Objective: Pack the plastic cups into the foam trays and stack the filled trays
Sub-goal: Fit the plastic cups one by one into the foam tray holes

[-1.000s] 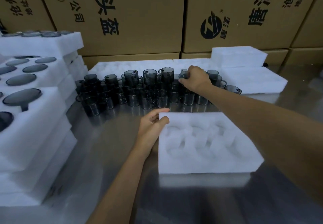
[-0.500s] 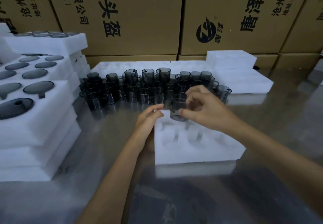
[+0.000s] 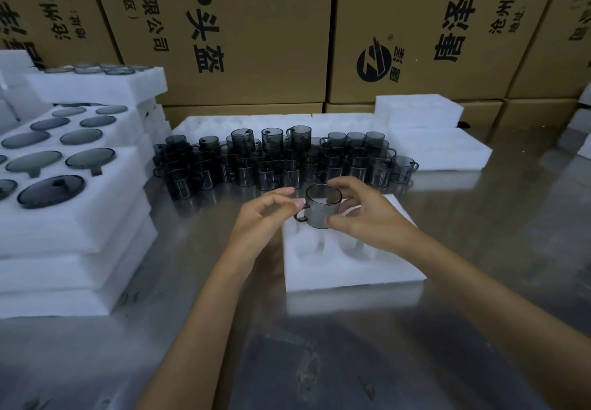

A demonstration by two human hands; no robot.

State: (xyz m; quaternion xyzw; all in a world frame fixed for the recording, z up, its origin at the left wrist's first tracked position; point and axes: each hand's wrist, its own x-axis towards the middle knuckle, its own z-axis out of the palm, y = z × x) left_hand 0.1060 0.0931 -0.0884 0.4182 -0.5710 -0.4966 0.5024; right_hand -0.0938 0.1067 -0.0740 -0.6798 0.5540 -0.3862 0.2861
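Observation:
A smoky grey plastic cup with a small handle hangs just above the far left corner of a white foam tray on the steel table. My right hand grips the cup's right side. My left hand pinches the cup near its handle with the fingertips. The tray's round pockets look unfilled. Behind the tray stands a dense cluster of several more grey cups, some stacked two high.
Stacked foam trays filled with cups rise at the left. More white foam trays lie behind and right of the cups. Cardboard boxes wall off the back. The steel table reflects light in front.
My right hand took a cup from the cluster and brought it back over the tray. My left hand left the tray's edge and now touches the cup.

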